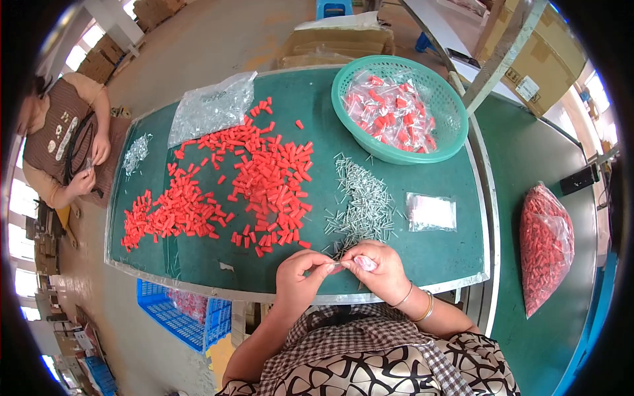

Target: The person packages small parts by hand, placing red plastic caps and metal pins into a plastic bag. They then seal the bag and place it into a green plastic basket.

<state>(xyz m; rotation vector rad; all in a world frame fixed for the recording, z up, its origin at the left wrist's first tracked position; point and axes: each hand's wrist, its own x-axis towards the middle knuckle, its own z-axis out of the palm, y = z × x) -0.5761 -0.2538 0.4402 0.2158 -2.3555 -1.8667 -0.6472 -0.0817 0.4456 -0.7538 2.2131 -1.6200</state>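
Observation:
At the table's near edge, my left hand [301, 277] and my right hand [381, 272] meet, thumbs and fingertips pinched together. A small clear plastic bag [365, 263] with a pinkish tint shows in my right hand. Its edge seems to run to my left fingertips, though the fingers partly hide it. Just beyond my hands lies a heap of silver screws [362, 201]. To its left spreads a large pile of red plastic plugs [277, 188]. A flat stack of small clear bags [430, 212] rests right of the screws.
A green basket [399, 157] of filled bags stands at the back right. A large clear bag [211, 109] lies at the back left, near a small screw pile [137, 155]. Another person [72, 142] works at the left. A sack of red plugs [545, 247] lies right; a blue crate [191, 323] sits below.

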